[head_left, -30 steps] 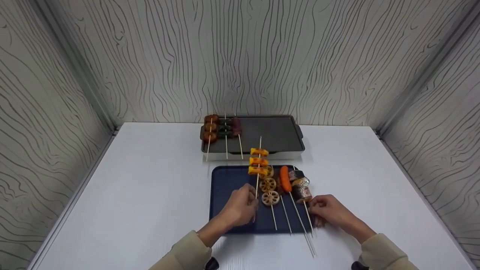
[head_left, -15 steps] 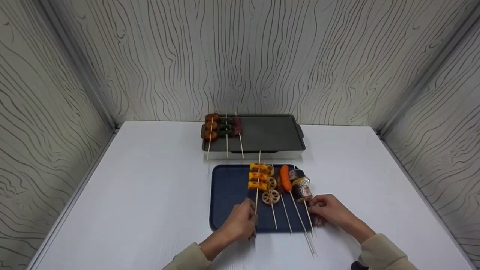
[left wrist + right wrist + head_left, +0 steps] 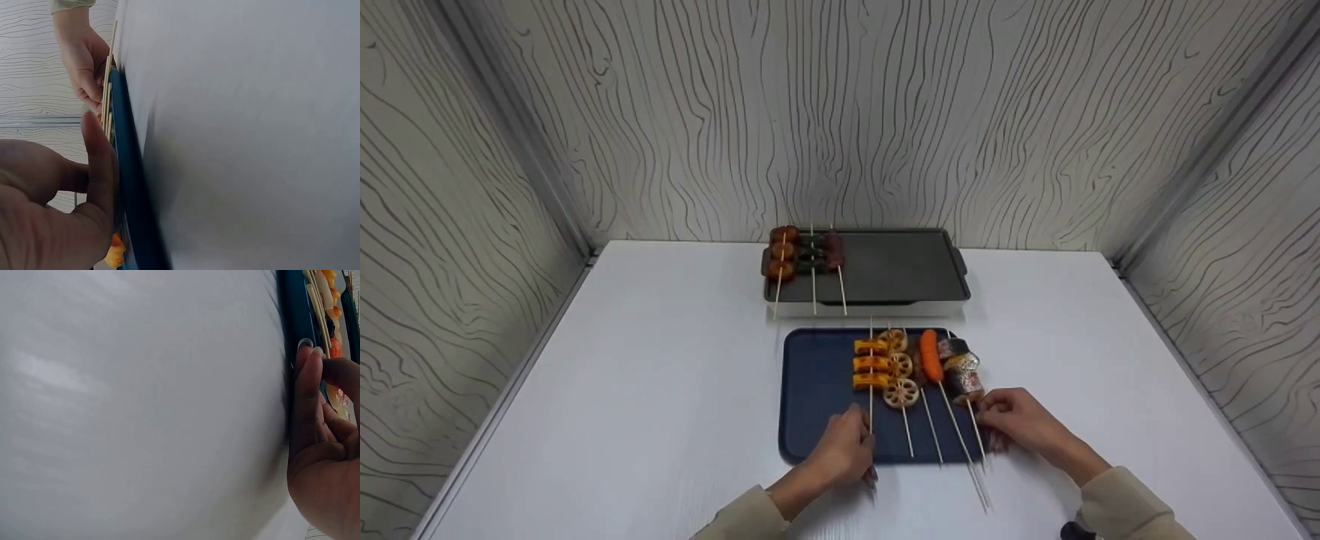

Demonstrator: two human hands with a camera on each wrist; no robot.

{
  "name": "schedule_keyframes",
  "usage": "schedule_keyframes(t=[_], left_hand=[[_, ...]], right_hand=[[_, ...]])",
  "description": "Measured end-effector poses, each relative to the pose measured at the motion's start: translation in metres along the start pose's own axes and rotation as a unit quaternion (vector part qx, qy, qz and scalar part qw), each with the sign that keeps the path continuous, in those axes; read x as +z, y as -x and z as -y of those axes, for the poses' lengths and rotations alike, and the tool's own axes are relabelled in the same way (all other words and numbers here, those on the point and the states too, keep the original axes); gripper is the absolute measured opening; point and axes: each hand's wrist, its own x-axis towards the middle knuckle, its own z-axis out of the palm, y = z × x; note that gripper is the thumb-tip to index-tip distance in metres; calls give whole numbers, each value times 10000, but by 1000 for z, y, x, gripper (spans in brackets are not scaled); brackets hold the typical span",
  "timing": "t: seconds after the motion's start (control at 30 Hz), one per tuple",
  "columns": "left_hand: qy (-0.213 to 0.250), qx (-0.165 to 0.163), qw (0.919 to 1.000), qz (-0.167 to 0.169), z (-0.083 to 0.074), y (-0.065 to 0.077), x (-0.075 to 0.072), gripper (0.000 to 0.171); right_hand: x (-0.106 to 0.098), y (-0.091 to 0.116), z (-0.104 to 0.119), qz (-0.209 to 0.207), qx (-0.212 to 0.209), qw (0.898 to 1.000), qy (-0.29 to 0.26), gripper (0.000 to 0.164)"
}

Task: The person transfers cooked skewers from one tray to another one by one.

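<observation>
My left hand pinches the stick of a skewer with yellow-orange pieces over the near edge of the dark blue tray. Its pieces lie right beside the lotus root skewer in the head view. In the left wrist view the fingers of my left hand hide most of the stick. My right hand holds the tray's right edge, close to a fish skewer. From the right wrist, the fingertips lie against the blue rim.
A sausage skewer and a dark brown one also lie on the tray. Behind it stands a grill plate, bearing a round-piece brown skewer, a dark green one and a dark red one on its left.
My left hand has drawn the yellow-orange skewer back toward me and lowered it over the tray, left of the lotus root. My right hand has stayed at the tray's edge.
</observation>
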Motion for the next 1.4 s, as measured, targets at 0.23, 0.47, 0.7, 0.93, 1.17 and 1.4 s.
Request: schedule_keyframes(t=[0.23,0.47,0.7,0.93,1.17,1.4], left_hand=[[33,118,9999,36,-1,-4,2,4],[-120,284,9995,95,-2,-5,0,5],[-264,109,9995,105,-4,-7,-1,6],[-936,109,9954,148,-9,-11,-13,15],[-1755,219,9842,50,-27,-17,-37,25],[-2281,376,9725,-267,-48,-29,-63,15]], right_hand=[[0,0,0,22,22,10000,46,17],[-1,0,-1,30,41,10000,54,19],[0,-1,-1,15,73,10000,-12,19],[-1,-1,-2,17,41,10000,17,18],[-2,-1,-3,28,87,9999,46,19],[-1,0,0,84,-44,9999,-65,19]])
